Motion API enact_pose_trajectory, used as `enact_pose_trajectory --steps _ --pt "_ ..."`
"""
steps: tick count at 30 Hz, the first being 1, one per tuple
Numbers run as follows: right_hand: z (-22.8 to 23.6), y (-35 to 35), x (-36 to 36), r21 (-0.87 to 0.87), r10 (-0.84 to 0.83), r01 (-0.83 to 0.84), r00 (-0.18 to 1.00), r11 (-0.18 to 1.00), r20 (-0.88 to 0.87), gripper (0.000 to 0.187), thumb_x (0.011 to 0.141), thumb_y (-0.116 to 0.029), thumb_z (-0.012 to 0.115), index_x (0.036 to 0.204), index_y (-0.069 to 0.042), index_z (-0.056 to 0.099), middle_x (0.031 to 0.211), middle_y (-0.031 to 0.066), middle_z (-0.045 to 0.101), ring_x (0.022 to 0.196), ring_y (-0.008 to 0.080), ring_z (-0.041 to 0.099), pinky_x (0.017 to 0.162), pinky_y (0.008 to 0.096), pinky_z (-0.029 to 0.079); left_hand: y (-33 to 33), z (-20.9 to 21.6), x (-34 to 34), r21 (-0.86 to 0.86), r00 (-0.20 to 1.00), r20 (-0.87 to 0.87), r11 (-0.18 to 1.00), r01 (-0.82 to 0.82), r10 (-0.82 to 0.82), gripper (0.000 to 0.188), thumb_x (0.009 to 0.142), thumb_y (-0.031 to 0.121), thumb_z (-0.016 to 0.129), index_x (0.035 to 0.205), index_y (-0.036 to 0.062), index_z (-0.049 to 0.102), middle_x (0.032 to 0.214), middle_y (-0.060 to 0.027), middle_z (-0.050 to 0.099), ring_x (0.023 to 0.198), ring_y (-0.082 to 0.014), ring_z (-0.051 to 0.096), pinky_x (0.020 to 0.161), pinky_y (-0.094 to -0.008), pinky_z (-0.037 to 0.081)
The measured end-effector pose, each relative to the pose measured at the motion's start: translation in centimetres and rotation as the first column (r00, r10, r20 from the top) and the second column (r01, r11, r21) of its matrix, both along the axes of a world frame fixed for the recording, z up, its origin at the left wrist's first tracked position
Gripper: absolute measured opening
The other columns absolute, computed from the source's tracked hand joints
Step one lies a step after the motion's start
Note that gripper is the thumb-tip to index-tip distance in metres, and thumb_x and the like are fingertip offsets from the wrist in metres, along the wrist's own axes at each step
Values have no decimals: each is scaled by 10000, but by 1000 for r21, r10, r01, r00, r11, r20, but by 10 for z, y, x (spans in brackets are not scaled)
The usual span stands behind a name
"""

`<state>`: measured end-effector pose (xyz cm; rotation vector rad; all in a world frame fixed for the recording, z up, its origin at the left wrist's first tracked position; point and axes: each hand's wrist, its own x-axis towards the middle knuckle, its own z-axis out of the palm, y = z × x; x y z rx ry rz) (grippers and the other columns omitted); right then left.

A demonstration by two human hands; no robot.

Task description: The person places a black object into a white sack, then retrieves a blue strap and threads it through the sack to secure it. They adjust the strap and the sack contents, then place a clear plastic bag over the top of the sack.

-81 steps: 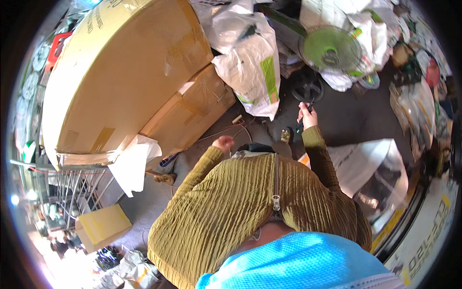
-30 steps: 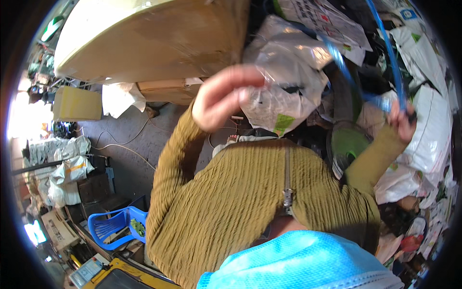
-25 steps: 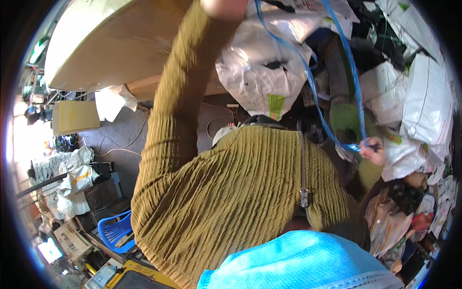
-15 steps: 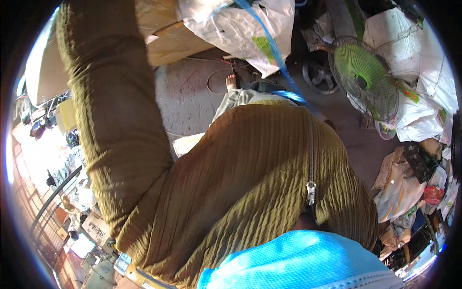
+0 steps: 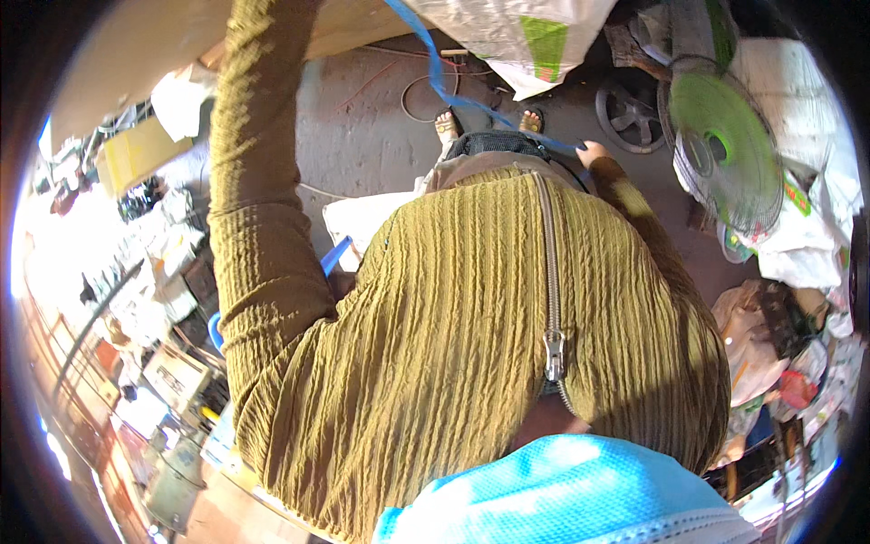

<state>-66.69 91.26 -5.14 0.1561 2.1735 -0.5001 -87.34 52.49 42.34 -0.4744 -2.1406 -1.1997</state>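
Note:
My right hand is low by my right hip, its fingers closed on the end of a thin blue plastic strip. From there the strip runs slack to the upper left, past my feet, and leaves the picture at the top. My left arm reaches straight up past the top edge, so its hand is out of sight. Ahead of me hangs or stands a white sack with a green patch, its lower corner showing. Brown cardboard lies beside it, behind my left arm.
A green-bladed fan in a wire cage stands to the right, next to a wheel-like disc. White sacks and crumpled bags crowd the right side. Boxes and clutter fill the left. A thin cable loops on the floor.
My right hand has come into view with the strip's end. The strip has gone from taut-looking to slacker and shifted left. My left arm has swung rightward, and both feet now show.

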Motion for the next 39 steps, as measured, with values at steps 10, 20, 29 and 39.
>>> enact_pose_trajectory --steps 10,20,29,39 --pt "159 -166 -146 -185 499 -649 709 738 -497 594 727 -226 688 1259 -121 446 1203 147 476 1062 322 521 920 399 414 -170 -95 167 237 867 439 901 -362 233 330 742 -127 329 852 -17 620 621 -69 555 563 -148 539 562 -254 456" --pt "429 -346 -216 -968 35 170 985 -185 166 522 782 -440 584 1052 -7 471 639 5 419 489 89 349 591 267 372 -233 -185 298 -320 568 713 911 -258 411 141 800 12 463 794 23 603 650 -19 563 616 -104 530 571 -245 444" --pt "410 -375 -138 -999 115 19 993 -33 15 301 942 -291 404 970 -43 572 645 -14 356 521 94 322 565 270 310 -232 -84 275 360 874 469 931 -58 -127 680 821 277 647 1332 -32 321 1339 -161 409 1204 -206 418 988 -297 352" --pt "386 -337 -109 -922 195 -149 977 357 -83 371 802 -192 674 1122 -61 538 910 -11 545 505 28 426 449 173 341 -129 23 153 353 746 574 924 146 -337 443 851 378 559 1002 -34 611 848 -158 623 794 -159 594 715 -285 480"
